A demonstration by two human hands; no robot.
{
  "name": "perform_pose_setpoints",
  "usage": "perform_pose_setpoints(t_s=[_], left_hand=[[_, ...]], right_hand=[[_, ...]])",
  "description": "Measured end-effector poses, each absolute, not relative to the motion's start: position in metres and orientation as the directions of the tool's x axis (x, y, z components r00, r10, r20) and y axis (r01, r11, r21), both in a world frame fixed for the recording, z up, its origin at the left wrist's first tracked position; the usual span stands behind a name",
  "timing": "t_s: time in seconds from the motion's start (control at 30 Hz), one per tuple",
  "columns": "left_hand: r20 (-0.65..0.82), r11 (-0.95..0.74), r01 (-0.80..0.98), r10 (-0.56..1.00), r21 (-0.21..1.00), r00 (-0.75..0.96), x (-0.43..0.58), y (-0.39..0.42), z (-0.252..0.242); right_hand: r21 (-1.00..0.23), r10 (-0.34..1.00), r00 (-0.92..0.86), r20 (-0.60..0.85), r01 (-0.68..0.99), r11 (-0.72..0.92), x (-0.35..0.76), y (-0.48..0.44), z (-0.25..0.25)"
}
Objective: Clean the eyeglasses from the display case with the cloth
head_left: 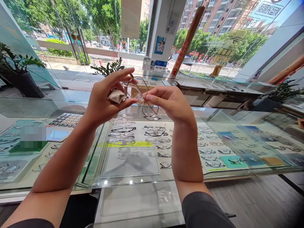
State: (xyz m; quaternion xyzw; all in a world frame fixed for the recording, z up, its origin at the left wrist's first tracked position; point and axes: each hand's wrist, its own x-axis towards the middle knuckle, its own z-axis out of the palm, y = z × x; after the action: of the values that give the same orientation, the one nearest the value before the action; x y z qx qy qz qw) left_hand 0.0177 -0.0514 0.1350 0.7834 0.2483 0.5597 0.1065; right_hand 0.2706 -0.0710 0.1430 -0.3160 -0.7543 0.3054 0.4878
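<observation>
Held up above the glass counter is a pair of thin-rimmed eyeglasses [147, 79], turned so that one lens stands over the other. My left hand [108, 93] grips the upper part of the frame between thumb and fingers. A pale beige cloth [116, 96] is bunched in the same palm. My right hand [169, 100] pinches the frame near its middle, by the nose bridge. Something clear and small shows between the two thumbs, too unclear to name. Both forearms reach over the counter.
Below lies a glass display counter [133, 181] with rows of eyeglasses [155, 133] inside. A grey-white tray [130, 161] is in front of me. To the left are a calculator [65, 120] and a potted plant [22, 79]. Another glass case [251, 139] stands at right.
</observation>
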Motion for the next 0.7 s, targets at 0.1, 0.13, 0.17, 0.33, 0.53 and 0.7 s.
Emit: perform_pose_setpoints(t_s=[0.1, 0.13, 0.17, 0.33, 0.53, 0.7], left_hand=[[0.846, -0.859, 0.271, 0.492, 0.435, 0.204, 0.017, -0.042, 0.133], [0.867, -0.862, 0.279, 0.475, 0.424, 0.150, 0.018, -0.040, 0.131], [0.890, -0.863, 0.293, 0.450, 0.411, 0.078, 0.019, -0.040, 0.129], [0.903, -0.828, 0.387, 0.428, 0.407, -0.034, 0.031, -0.063, 0.121], [0.812, -0.770, 0.317, 0.584, 0.553, 0.001, 0.041, -0.076, 0.121], [0.776, -0.747, 0.235, 0.629, 0.622, -0.051, 0.039, -0.064, 0.121]], right_hand=[[-0.758, 0.775, -0.282, 0.566, 0.192, 0.623, 0.271, -0.067, 0.141], [-0.753, 0.775, -0.257, 0.578, 0.198, 0.627, 0.271, -0.065, 0.139], [-0.744, 0.771, -0.222, 0.597, 0.209, 0.635, 0.271, -0.063, 0.138], [-0.626, 0.664, -0.013, 0.747, 0.323, 0.710, 0.253, -0.065, 0.129], [-0.454, 0.559, -0.063, 0.827, 0.513, 0.729, 0.219, -0.079, 0.121], [-0.413, 0.550, -0.076, 0.832, 0.576, 0.706, 0.210, -0.081, 0.119]])
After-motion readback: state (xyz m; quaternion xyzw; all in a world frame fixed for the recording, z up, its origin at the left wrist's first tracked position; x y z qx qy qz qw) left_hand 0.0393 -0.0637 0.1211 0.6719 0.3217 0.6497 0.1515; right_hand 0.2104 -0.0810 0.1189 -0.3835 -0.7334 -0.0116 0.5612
